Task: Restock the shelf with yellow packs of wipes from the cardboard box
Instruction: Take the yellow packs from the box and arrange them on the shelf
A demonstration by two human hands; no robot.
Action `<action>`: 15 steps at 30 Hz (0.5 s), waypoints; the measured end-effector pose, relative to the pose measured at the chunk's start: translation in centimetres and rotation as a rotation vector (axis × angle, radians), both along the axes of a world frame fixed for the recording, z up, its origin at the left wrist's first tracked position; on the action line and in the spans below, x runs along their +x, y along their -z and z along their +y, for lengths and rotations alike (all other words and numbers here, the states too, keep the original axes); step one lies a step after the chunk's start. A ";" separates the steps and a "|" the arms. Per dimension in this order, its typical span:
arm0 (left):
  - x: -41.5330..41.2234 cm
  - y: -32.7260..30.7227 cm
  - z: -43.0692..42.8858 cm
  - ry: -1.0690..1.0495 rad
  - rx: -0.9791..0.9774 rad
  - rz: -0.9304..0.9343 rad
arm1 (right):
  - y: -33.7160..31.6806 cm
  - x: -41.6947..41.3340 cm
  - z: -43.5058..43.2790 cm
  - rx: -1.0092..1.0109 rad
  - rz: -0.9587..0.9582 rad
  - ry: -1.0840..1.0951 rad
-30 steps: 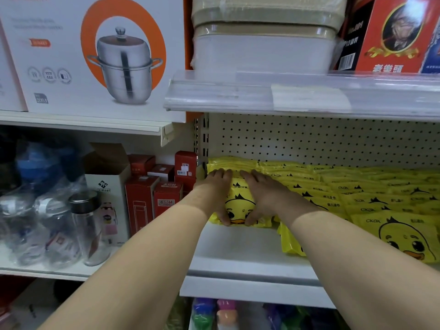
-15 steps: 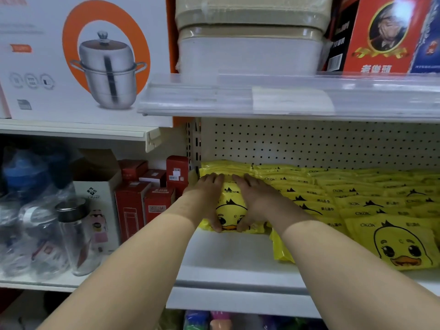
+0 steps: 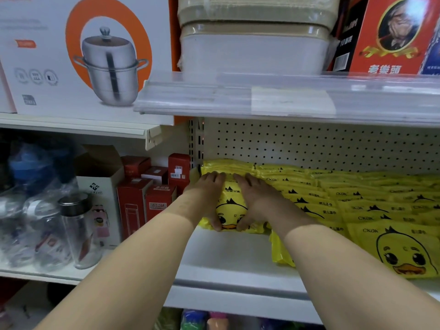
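We grip the yellow pack (image 3: 230,207) with left hand (image 3: 209,198) and right hand (image 3: 258,202), centre frame. Risk: uneven push skews it, crumpling the packs behind (image 3: 228,166).

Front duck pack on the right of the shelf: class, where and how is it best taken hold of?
The front duck pack lies flat, face up, its far edge against the row behind. Pinch its near edge from the shelf front, thumb on top, probably.
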State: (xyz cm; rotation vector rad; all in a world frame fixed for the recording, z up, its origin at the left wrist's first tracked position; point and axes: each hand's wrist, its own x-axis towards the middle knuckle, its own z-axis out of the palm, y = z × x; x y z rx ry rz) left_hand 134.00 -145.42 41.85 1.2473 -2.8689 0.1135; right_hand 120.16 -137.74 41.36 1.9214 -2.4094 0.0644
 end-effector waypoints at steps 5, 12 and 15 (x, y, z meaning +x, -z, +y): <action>0.0 0.0 -0.2 -0.003 -0.010 0.000 | -0.1 0.0 -0.2 0.011 0.005 0.000; -0.3 -0.1 -0.6 -0.005 -0.015 -0.014 | -0.2 -0.1 -0.4 0.006 -0.003 0.003; -0.4 0.0 -1.0 -0.007 -0.022 -0.017 | -0.1 -0.2 -0.4 -0.010 -0.014 0.005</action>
